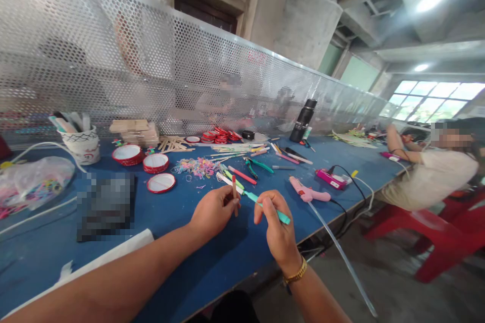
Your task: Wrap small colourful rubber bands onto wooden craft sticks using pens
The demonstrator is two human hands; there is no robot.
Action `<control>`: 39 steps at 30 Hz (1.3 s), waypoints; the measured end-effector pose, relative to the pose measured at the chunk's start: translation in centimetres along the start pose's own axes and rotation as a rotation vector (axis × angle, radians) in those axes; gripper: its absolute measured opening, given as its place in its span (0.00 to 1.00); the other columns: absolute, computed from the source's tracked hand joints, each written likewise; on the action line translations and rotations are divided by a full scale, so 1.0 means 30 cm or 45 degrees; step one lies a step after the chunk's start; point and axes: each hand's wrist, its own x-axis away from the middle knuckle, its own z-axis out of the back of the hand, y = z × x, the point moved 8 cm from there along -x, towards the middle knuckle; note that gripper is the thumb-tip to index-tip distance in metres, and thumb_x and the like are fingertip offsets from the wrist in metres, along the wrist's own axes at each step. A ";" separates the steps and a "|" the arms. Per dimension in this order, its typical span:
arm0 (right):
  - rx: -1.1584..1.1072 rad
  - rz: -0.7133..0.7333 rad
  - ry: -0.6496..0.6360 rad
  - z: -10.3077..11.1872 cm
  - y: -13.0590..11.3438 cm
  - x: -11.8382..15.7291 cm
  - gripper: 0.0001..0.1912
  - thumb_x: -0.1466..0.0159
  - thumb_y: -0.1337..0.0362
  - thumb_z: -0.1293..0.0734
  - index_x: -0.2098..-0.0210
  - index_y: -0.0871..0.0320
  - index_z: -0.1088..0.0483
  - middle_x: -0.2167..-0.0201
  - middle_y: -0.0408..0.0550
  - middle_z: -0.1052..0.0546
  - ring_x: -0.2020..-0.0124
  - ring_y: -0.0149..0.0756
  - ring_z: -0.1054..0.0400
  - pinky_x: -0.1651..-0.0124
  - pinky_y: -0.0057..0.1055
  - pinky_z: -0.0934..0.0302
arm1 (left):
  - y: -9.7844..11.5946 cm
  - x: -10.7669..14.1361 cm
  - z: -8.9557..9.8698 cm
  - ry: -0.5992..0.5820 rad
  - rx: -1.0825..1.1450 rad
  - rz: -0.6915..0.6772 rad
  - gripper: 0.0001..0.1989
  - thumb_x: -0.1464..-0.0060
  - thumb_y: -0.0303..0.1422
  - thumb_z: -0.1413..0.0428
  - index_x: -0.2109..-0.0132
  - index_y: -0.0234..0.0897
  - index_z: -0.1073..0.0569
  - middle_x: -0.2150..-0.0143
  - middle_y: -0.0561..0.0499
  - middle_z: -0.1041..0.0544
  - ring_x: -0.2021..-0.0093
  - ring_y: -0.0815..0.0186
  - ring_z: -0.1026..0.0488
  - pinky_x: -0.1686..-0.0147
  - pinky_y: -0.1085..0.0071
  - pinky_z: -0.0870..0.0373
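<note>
My left hand [214, 214] is closed, pinching a thin wooden stick [235, 197] with a reddish upper end, held nearly upright. My right hand [278, 229] curls its fingers around a teal pen-like tool [251, 197] whose narrow end points toward the stick; a small gap seems to lie between them. Just beyond the hands are a white and green marker [229, 184] and a red marker [242, 175]. A heap of colourful rubber bands [199, 167] sits behind my left hand. Teal-handled pliers [261, 165] rest farther back.
To the right, a pink glue gun [308, 193] has a long clear glue stick [343, 257] jutting over the table edge. Red-rimmed round containers [156, 163], a cup of pens [79, 144] and a black bottle [303, 121] stand around. A co-worker [435, 166] sits at right.
</note>
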 end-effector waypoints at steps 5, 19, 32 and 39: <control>0.251 0.194 0.033 0.006 -0.061 0.039 0.14 0.31 0.59 0.44 0.54 0.52 0.30 0.64 0.47 0.26 0.63 0.37 0.32 0.55 0.38 0.39 | 0.023 0.009 -0.034 -0.106 0.088 -0.065 0.05 0.45 0.32 0.50 0.66 0.39 0.30 0.73 0.55 0.23 0.71 0.68 0.27 0.69 0.74 0.35; 0.388 0.246 0.141 0.058 -0.045 0.015 0.09 0.35 0.64 0.38 0.57 0.50 0.29 0.64 0.45 0.23 0.61 0.39 0.28 0.46 0.45 0.41 | 0.013 -0.001 -0.049 -0.145 0.092 -0.043 0.06 0.44 0.34 0.49 0.65 0.39 0.28 0.72 0.54 0.22 0.72 0.68 0.27 0.71 0.74 0.36; -0.256 -0.257 0.205 0.031 0.108 -0.027 0.10 0.37 0.57 0.34 0.61 0.56 0.29 0.68 0.43 0.25 0.64 0.34 0.29 0.59 0.32 0.35 | 0.017 -0.010 -0.059 -0.154 0.135 -0.074 0.06 0.44 0.34 0.48 0.64 0.39 0.28 0.73 0.54 0.23 0.72 0.68 0.27 0.71 0.73 0.36; -0.404 -0.271 0.260 0.049 0.137 -0.029 0.07 0.38 0.61 0.34 0.64 0.58 0.29 0.70 0.42 0.27 0.68 0.31 0.31 0.61 0.31 0.37 | 0.010 -0.016 -0.063 -0.152 0.128 -0.070 0.06 0.44 0.35 0.48 0.64 0.39 0.28 0.73 0.54 0.23 0.72 0.68 0.28 0.70 0.73 0.35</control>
